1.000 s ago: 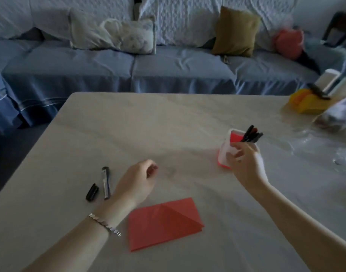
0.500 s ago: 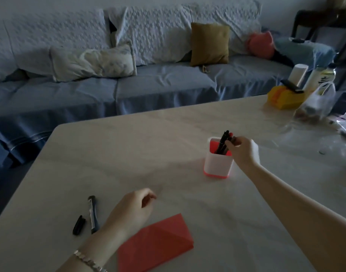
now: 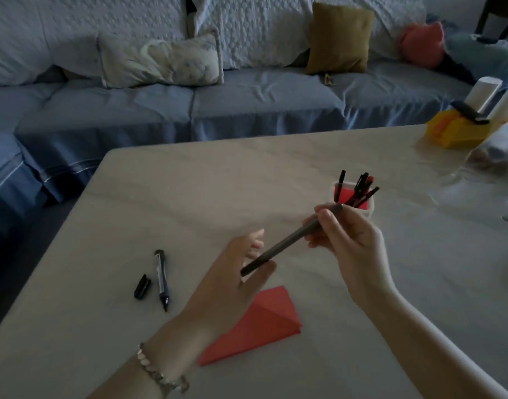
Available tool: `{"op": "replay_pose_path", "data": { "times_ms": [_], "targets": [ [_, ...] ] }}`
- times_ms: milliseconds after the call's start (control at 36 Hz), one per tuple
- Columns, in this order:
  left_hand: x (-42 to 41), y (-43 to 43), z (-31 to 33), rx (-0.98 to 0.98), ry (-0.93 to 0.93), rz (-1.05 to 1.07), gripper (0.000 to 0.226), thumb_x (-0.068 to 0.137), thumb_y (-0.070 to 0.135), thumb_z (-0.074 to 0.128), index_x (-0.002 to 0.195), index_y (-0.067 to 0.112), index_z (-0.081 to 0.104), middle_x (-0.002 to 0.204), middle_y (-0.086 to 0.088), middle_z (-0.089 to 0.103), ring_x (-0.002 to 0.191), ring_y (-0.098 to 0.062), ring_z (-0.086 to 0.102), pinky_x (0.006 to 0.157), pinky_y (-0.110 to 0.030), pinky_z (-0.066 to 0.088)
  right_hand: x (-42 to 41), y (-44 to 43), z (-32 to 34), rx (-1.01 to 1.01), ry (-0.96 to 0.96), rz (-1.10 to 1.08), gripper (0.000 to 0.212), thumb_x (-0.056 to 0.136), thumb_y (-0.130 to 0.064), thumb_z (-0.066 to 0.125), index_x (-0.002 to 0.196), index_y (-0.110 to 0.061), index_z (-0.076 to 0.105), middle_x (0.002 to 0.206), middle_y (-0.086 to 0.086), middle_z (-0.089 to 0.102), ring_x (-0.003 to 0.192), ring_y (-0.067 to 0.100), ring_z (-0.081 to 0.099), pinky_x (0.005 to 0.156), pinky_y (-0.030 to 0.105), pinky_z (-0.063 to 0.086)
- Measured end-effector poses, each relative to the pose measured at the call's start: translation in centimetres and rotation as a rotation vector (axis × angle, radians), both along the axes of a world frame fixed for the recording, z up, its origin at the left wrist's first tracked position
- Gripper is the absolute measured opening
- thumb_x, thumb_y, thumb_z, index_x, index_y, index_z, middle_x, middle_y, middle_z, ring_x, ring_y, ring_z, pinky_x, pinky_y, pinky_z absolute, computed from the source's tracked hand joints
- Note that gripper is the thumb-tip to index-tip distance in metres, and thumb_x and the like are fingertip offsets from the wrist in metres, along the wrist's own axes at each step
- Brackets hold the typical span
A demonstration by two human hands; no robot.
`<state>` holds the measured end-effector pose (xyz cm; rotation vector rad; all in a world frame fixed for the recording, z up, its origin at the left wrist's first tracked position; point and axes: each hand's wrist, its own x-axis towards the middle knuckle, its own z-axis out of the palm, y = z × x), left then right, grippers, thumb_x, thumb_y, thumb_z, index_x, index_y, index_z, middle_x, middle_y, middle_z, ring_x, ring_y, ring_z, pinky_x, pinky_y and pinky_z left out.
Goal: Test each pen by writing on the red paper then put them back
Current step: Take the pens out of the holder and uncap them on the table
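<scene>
At the left of the pale table point(image 3: 189, 197) lay a loose black cap point(image 3: 142, 286), and just beside it an uncapped marker point(image 3: 161, 279) with its tip toward the near edge. Behind the table ran a blue-covered sofa point(image 3: 247, 105).

The left hand point(image 3: 232, 272), a bracelet point(image 3: 157, 372) on its wrist, was raised over the table with its back to the camera, fingers loosely bent and thumb out. The lower end of a black pen point(image 3: 287, 240) sat across the gap between thumb and fingers; I could not tell whether the hand pinched it or only hovered at it.

The folded red paper point(image 3: 258, 323) lay flat on the table, below the hands and partly hidden by the left wrist.

The pen slanted up to the right, off the table. The right hand point(image 3: 350, 240) gripped its upper end between thumb and curled fingers.

Just behind that hand stood a white cup point(image 3: 369, 210) with a red inside, holding several more pens point(image 3: 359, 188) upright or leaning. A yellow box point(image 3: 454, 131) sat at the far right edge.
</scene>
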<state>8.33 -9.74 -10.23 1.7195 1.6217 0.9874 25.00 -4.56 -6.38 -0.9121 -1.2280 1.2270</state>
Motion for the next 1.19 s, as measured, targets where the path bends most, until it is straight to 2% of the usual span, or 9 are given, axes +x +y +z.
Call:
{"op": "replay_pose_path", "data": {
  "times_ms": [56, 167, 306, 444, 583, 806, 1000, 1083, 1194],
  "targets": [
    [-0.2, -0.9, 0.5, -0.008, 0.003, -0.026, 0.012, 0.091, 0.033, 0.050, 0.097, 0.027, 0.058, 0.076, 0.011, 0.060, 0.068, 0.000, 0.057, 0.064, -0.016, 0.045, -1.7, -1.0, -0.8, -0.073, 0.033, 0.049, 0.013, 0.088, -0.005, 0.052, 0.087, -0.012, 0.063, 0.065, -0.001, 0.070, 0.056, 0.010, 0.063, 0.055, 0.019, 0.052],
    [-1.2, -2.9, 0.2, -0.065, -0.005, 0.020, 0.023, 0.093, 0.033, 0.047, 0.073, 0.025, 0.054, 0.052, 0.011, 0.044, 0.049, -0.005, 0.038, 0.050, -0.021, 0.030, -4.3, -2.3, -2.3, -0.195, 0.005, 0.053, 0.033, 0.084, -0.006, 0.061, 0.105, -0.030, 0.051, 0.069, 0.000, 0.073, 0.056, 0.008, 0.064, 0.058, 0.019, 0.053],
    [-2.7, -4.8, -0.2, -0.268, -0.179, 0.054, 0.022, 0.096, 0.028, 0.041, 0.092, 0.024, 0.062, 0.052, 0.013, 0.041, 0.050, -0.004, 0.036, 0.053, -0.019, 0.031, -6.6, -4.0, -3.4, -0.332, -0.070, 0.211, 0.035, 0.080, -0.001, 0.066, 0.114, -0.003, 0.056, 0.069, 0.005, 0.069, 0.053, 0.008, 0.062, 0.051, 0.017, 0.050],
    [-3.8, -6.0, -0.1, -0.378, -0.318, 0.038, 0.020, 0.095, 0.018, 0.042, 0.099, 0.028, 0.060, 0.053, 0.021, 0.050, 0.052, 0.002, 0.042, 0.055, -0.014, 0.032, -7.6, -4.9, -4.3, -0.323, -0.133, 0.111, 0.047, 0.078, -0.008, 0.071, 0.115, -0.019, 0.045, 0.056, -0.001, 0.067, 0.043, 0.006, 0.055, 0.048, 0.013, 0.045],
    [-4.9, -6.2, -0.5, -0.340, -0.176, 0.107, 0.021, 0.095, 0.019, 0.044, 0.083, 0.020, 0.061, 0.049, 0.015, 0.042, 0.045, -0.001, 0.035, 0.049, -0.015, 0.028, -7.6, -5.2, -4.7, -0.327, -0.095, 0.149, 0.004, 0.082, -0.009, 0.065, 0.084, -0.005, 0.066, 0.045, -0.005, 0.056, 0.043, 0.005, 0.051, 0.047, 0.013, 0.044],
    [-3.9, -7.5, -0.2, -0.189, 0.184, 0.027, 0.024, 0.097, 0.032, 0.035, 0.077, 0.023, 0.045, 0.055, 0.007, 0.045, 0.048, -0.009, 0.040, 0.047, -0.020, 0.028, -8.9, -6.8, -4.9, -0.353, -0.235, 0.317, 0.034, 0.096, -0.024, 0.041, 0.067, -0.008, 0.048, 0.044, 0.000, 0.045, 0.037, 0.012, 0.040, 0.041, 0.018, 0.034],
    [-3.0, -7.6, 0.7, -0.120, 0.153, 0.068, 0.037, 0.096, 0.027, 0.043, 0.059, 0.032, 0.035, 0.050, 0.042, 0.048, 0.049, 0.008, 0.047, 0.047, -0.007, 0.030, -9.7, -7.7, -4.9, -0.384, -0.125, 0.262, 0.026, 0.097, -0.021, 0.037, 0.077, -0.006, 0.045, 0.048, -0.001, 0.041, 0.039, 0.010, 0.036, 0.040, 0.017, 0.033],
    [-3.3, -7.7, 0.0, -0.109, 0.097, 0.124, 0.040, 0.093, 0.036, 0.046, 0.055, 0.031, 0.038, 0.048, 0.033, 0.051, 0.047, 0.001, 0.047, 0.045, -0.010, 0.029, -9.9, -7.8, -5.0, -0.352, -0.106, 0.242, 0.025, 0.097, -0.020, 0.037, 0.077, -0.007, 0.044, 0.045, -0.006, 0.040, 0.039, 0.007, 0.036, 0.041, 0.018, 0.034],
    [-4.5, -8.0, -1.3, -0.143, 0.113, 0.229, 0.052, 0.068, 0.076, 0.035, 0.072, 0.025, 0.042, 0.048, 0.005, 0.044, 0.047, -0.010, 0.041, 0.046, -0.019, 0.028, -10.2, -7.4, -5.0, -0.299, -0.142, 0.198, 0.024, 0.097, -0.019, 0.038, 0.075, -0.010, 0.044, 0.041, -0.006, 0.042, 0.038, 0.005, 0.037, 0.041, 0.017, 0.034]
  ]
}}
